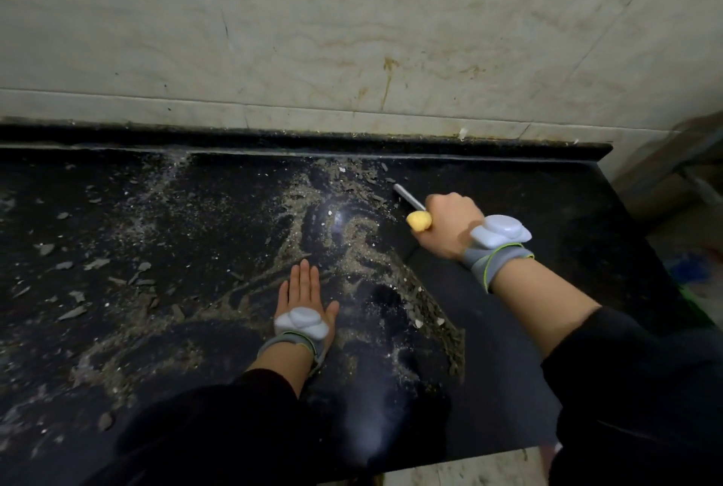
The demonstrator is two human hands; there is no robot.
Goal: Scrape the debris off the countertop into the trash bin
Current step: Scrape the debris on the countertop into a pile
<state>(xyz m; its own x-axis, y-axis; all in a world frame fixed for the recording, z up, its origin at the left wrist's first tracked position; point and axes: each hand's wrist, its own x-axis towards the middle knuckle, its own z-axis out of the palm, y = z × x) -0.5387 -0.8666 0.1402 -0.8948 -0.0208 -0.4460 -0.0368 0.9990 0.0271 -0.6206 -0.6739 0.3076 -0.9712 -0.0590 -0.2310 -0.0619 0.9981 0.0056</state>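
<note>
A black stone countertop [547,219] is strewn with pale dust and grey flakes of debris [344,239], thickest in the middle and along a line running down to the front right. My right hand [450,225] grips a scraper [409,198] by its yellow handle, the metal blade slanting up and left onto the counter near the back, beside a heap of flakes. My left hand [303,294] rests flat on the counter with straight fingers, amid the dust. No trash bin is in view.
A stained tiled wall [352,35] rises behind the counter's raised back lip [274,137]. The counter ends at the right, where blurred blue and green items [688,270] lie lower down. The front edge runs near the bottom, with pale floor [469,474] below.
</note>
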